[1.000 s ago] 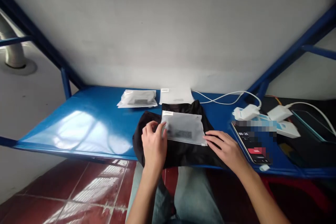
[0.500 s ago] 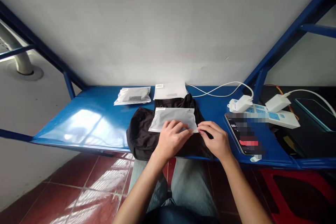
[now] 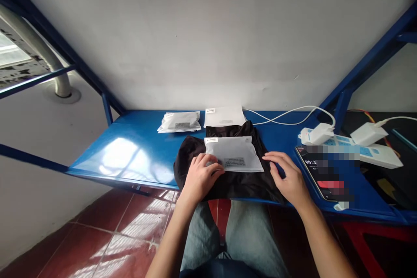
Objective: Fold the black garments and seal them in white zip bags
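A frosted white plastic pouch with a printed block lies flat on a black cloth bag at the table's front edge. My left hand rests at the pouch's lower left corner, thumb and fingers apart, touching its edge. Just right of the pouch, my right hand hovers with thumb and forefinger spread and nothing between them. Another filled pouch lies behind to the left, and a flat white packet is behind the black bag.
On the right of the blue table are a phone, partly pixelated, and a white power strip with two chargers. A white cable runs along the wall.
My right hand has let go of the pouch's lower right corner and opened. My left hand has slid to the pouch's left end, uncovering the printed block. The view has shifted left.
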### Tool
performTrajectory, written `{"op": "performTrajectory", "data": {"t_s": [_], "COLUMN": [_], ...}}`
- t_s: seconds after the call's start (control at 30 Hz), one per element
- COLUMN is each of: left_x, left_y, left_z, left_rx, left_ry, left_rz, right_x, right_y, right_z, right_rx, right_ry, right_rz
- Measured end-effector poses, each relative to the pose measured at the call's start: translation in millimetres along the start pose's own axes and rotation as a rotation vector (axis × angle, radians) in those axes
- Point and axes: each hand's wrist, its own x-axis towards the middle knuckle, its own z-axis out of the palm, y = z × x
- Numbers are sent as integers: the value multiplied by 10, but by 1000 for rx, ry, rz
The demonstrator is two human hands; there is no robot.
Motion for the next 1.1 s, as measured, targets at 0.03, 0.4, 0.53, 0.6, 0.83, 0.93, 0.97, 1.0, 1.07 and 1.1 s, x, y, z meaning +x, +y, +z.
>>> {"op": "performTrajectory", "data": {"t_s": [0.03, 0.4, 0.53, 0.6, 0.83, 0.93, 0.97, 1.0, 1.07, 1.1], "left_x": [39, 307, 253, 268, 598, 625, 614, 595, 549, 523], "left_y": [23, 337, 253, 127, -361, -436, -453, -471, -510, -528], "left_z": [18, 68, 39, -2, 13, 78, 97, 113, 135, 139], "left_rx": [-10, -68, -111, -147, -549, -600, -595, -586, -569, -569], "left_ry": [10, 469, 307, 170, 39, 185, 229, 264, 305, 307], "left_rz": [3, -150, -294, -477, -511, -566, -594, -619, -655, -662], "right_x": [-30, 142, 166, 181, 239, 123, 66, 9, -81, -100], "right_y": [-80, -736, -585, -552, -627, -660, -666, -671, -672, -664], "right_z": [-20, 461, 746, 828, 576, 343, 273, 208, 95, 49], "right_rx": [1, -193, -359, -386, -200, -103, -98, -102, -112, -106], "right_ry": [27, -258, -267, -285, -367, -501, -533, -555, -574, -560], "right_rz": [-15, -28, 34, 34, -17, -111, -141, -160, -169, -162]}}
